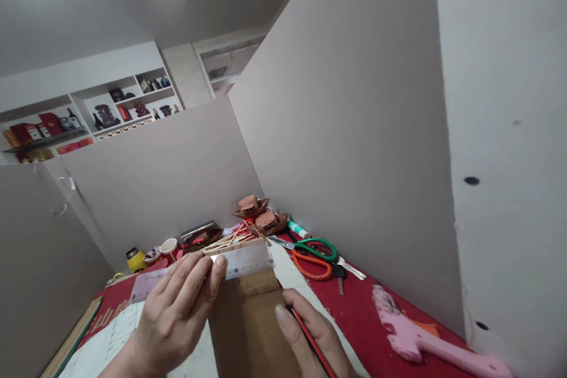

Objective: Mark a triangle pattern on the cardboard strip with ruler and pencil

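Observation:
My left hand [179,301] grips a clear plastic ruler [248,261], its thumb on the top face. The ruler lies across the far part of a piece of brown cardboard [248,319], where dark marks show just below its edge. In my right hand [314,331] is a slim red-and-black pencil [312,342], pinched between thumb and fingers beside the cardboard's right edge. The pencil's tip is hidden by the fingers. Under the cardboard lies white paper [101,342] with drawn lines.
A red cloth [354,313] covers the table. On the right lie green-and-orange scissors [314,257], keys [340,277] and a pink glue gun [425,339]. Model boats [268,221], wooden sticks [233,239], a paper cup [169,248] and a yellow jar [135,260] stand behind. Grey panels [354,130] enclose the table.

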Tool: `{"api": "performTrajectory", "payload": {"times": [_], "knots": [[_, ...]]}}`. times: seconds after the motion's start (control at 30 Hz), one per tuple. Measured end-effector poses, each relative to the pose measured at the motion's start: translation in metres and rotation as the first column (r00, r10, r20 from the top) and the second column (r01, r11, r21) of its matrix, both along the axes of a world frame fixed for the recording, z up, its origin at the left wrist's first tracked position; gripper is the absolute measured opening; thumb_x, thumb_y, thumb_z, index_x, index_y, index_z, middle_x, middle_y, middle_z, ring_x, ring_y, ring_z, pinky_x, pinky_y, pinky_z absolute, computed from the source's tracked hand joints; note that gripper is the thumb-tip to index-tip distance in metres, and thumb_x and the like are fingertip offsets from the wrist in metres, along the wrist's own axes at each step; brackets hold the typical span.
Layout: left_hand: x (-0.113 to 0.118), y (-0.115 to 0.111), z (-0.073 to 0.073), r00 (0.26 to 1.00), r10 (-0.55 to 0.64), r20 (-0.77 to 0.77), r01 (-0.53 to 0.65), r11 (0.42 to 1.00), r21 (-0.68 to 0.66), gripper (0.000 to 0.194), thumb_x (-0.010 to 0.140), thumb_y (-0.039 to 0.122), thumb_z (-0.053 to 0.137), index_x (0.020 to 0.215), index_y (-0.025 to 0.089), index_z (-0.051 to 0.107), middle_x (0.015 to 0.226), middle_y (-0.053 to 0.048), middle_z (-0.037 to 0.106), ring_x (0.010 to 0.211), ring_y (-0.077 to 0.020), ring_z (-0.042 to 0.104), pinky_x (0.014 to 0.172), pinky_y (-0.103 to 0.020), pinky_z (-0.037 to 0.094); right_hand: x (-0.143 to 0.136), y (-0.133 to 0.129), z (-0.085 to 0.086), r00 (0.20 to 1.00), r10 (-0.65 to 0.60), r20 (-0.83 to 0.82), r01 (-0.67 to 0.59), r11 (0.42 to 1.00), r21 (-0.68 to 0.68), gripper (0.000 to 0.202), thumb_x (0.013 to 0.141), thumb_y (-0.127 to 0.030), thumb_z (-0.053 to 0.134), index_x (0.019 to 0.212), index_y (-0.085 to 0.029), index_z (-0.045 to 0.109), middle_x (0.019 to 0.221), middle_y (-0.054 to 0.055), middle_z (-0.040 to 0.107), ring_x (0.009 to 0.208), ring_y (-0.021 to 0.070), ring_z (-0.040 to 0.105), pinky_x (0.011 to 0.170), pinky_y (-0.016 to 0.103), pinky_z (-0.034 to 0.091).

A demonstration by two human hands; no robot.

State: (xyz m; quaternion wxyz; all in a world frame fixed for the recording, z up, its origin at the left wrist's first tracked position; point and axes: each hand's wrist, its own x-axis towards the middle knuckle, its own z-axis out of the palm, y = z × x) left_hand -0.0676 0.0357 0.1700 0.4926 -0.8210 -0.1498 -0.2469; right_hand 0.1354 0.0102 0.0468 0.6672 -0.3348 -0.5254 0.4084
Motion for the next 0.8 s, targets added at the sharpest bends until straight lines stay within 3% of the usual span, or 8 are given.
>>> {"api": "performTrajectory", "payload": {"times": [0.23, 0.43, 0.8], "knots": [[0.003, -0.002, 0.004, 1.000, -0.009, -0.023, 0.009, 1.000, 0.004, 0.037, 0.096, 0.003, 0.041, 0.125, 0.003, 0.064, 0.110, -0.016, 0.069, 0.114, -0.0281, 0.062, 0.100, -0.041, 0.048, 0.004, 0.003, 0.002, 0.997, 0.035, 0.070, -0.037, 0.999, 0.023, 0.042, 0.090, -0.063, 0.050, 0.094, -0.026, 0.068, 0.057, -0.001, 0.054, 0.052, 0.0181, 0.049, 0.050, 0.029, 0.043], [0.004, -0.005, 0.007, 1.000, 0.003, -0.029, -0.003, 1.000, 0.019, 0.035, 0.096, 0.005, 0.041, 0.122, 0.004, 0.065, 0.107, -0.016, 0.071, 0.110, -0.0288, 0.065, 0.096, -0.041, 0.051, 0.001, -0.001, 0.008, 0.999, 0.016, 0.035, -0.017, 1.000, 0.006, 0.043, 0.091, -0.063, 0.048, 0.079, -0.025, 0.061, 0.059, -0.001, 0.053, 0.053, 0.0160, 0.047, 0.050, 0.027, 0.040], [0.005, -0.004, 0.006, 0.999, 0.015, -0.040, -0.014, 0.999, 0.031, 0.036, 0.096, 0.004, 0.040, 0.122, 0.003, 0.064, 0.106, -0.016, 0.071, 0.107, -0.0290, 0.066, 0.091, -0.042, 0.054, 0.003, -0.003, 0.009, 0.998, 0.062, 0.023, -0.062, 0.998, -0.012, 0.040, 0.092, -0.059, 0.050, 0.083, -0.022, 0.061, 0.064, -0.001, 0.056, 0.059, 0.0148, 0.048, 0.057, 0.025, 0.043]]}}
